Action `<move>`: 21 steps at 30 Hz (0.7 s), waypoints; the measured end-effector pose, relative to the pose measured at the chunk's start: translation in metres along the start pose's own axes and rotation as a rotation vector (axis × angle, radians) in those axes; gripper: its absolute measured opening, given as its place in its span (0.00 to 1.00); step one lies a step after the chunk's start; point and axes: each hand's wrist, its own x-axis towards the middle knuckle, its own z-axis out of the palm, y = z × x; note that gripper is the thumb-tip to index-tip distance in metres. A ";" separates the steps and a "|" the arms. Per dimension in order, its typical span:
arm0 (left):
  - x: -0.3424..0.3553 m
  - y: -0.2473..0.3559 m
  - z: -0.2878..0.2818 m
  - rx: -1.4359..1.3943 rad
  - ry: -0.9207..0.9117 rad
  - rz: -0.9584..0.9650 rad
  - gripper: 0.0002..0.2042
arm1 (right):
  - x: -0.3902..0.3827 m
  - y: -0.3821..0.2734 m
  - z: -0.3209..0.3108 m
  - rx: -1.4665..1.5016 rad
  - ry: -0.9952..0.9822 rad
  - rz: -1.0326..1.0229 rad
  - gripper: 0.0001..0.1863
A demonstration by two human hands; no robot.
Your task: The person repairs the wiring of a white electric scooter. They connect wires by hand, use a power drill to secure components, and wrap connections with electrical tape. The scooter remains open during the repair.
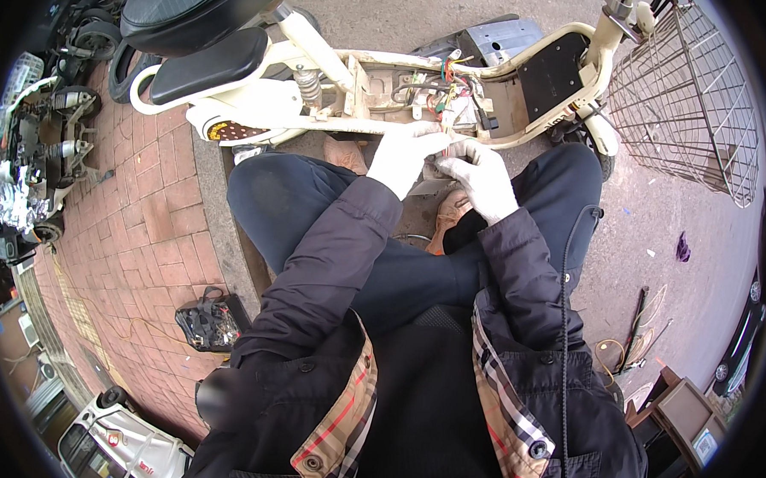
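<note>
Both my hands wear white gloves and meet at the near side rail of a cream electric scooter (371, 127). My left hand (406, 159) has its fingers closed, tips pointing right. Close beside it, my right hand (480, 177) is closed too, thumb and fingers pinched toward the left one. Whatever sits between the fingertips is too small to make out. Just beyond them the scooter's floor is uncovered, and a tangle of coloured wires (450, 80) with connectors lies in the open bay.
The scooter has a black seat (207, 60) and a wire basket (697, 99). A grey panel (498, 41) lies behind it. An open black tool bag (212, 319) rests on the red brick paving at left. Other scooters (45, 156) stand farther left; a dark rod (634, 328) lies right.
</note>
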 end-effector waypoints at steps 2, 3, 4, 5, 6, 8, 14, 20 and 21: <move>0.000 -0.001 0.002 -0.042 0.024 -0.009 0.10 | 0.000 -0.001 0.000 -0.033 0.008 0.017 0.10; 0.001 -0.001 0.003 -0.070 0.042 -0.015 0.10 | 0.000 -0.002 0.001 -0.041 0.018 0.020 0.10; 0.001 -0.002 0.003 -0.106 0.041 -0.004 0.11 | 0.000 -0.003 0.001 -0.024 0.019 0.019 0.10; 0.002 -0.002 0.003 -0.081 0.051 -0.019 0.11 | -0.001 -0.004 0.002 -0.005 0.033 0.019 0.10; 0.003 -0.002 0.001 -0.062 0.042 -0.017 0.11 | -0.002 -0.004 0.003 0.014 0.049 0.034 0.10; 0.005 -0.003 0.000 -0.046 0.034 -0.021 0.11 | -0.004 -0.006 0.003 -0.010 0.055 0.025 0.09; 0.009 -0.011 -0.004 -0.059 -0.009 -0.033 0.08 | -0.004 -0.003 0.004 -0.138 0.072 -0.031 0.09; 0.009 -0.011 -0.005 -0.039 -0.018 -0.014 0.08 | -0.001 0.003 0.004 -0.078 0.066 -0.018 0.09; 0.008 -0.011 -0.004 -0.029 -0.003 -0.037 0.08 | -0.001 0.004 0.003 -0.063 0.065 -0.014 0.09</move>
